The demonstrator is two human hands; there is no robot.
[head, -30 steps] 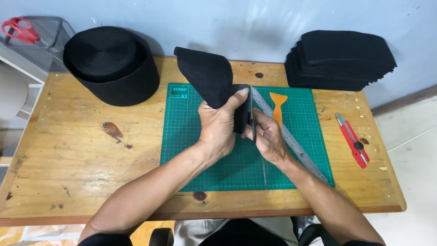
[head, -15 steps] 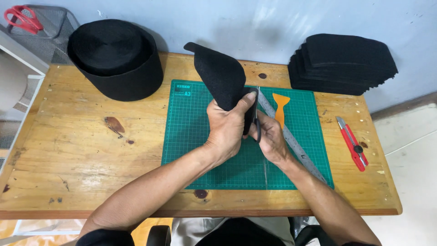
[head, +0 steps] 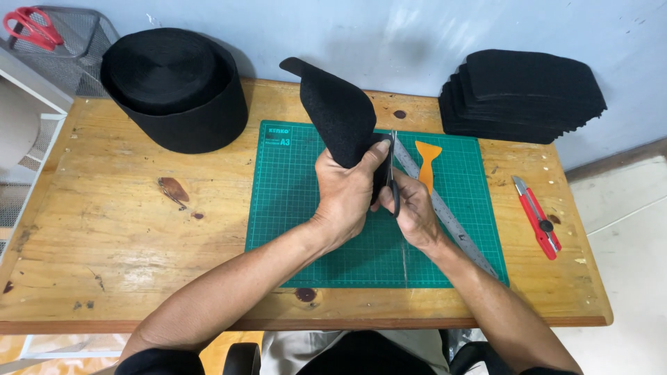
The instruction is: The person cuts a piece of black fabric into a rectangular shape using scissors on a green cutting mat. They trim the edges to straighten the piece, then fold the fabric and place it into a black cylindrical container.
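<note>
My left hand [head: 347,194] grips a curved piece of black felt [head: 333,111] by its lower end and holds it upright above the green cutting mat [head: 292,208]. My right hand [head: 415,208] holds black-handled scissors [head: 391,173], their blades pointing up against the felt's right edge. Both hands are pressed close together over the middle of the mat.
A metal ruler [head: 451,219] and an orange tool [head: 427,163] lie on the mat's right side. A red utility knife [head: 536,215] lies on the wooden table [head: 125,243] at right. A large black felt roll [head: 174,87] stands back left, a stack of cut felt pieces [head: 521,94] back right. Red scissors [head: 31,28] rest in a wire basket.
The felt piece has swung from lying tilted to the left up to standing more upright. My hands have stayed together over the mat, and the scissor blades now show beside the felt.
</note>
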